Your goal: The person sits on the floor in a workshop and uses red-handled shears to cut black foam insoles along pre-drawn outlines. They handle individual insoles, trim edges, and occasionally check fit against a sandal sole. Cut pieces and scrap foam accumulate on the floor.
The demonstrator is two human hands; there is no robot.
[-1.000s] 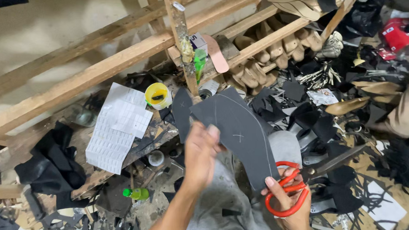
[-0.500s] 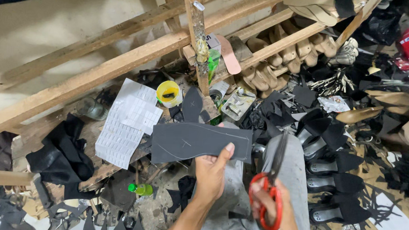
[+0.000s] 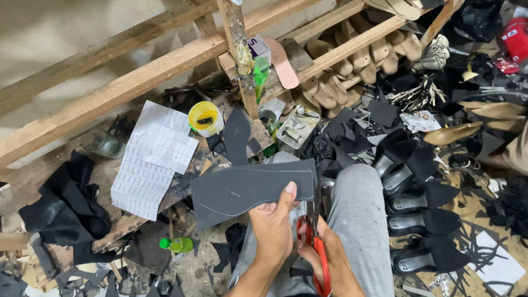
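both hands closed, left hand (image 3: pixel 272 224) beside right hand (image 3: pixel 324 260).

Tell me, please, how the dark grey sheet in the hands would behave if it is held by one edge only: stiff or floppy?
Probably fairly stiff: the grey sheet juts out flat from the left hand, which grips only its right end, with little visible droop. It seems light, since one hand carries it. The scissors in the right hand suggest it cuts easily.
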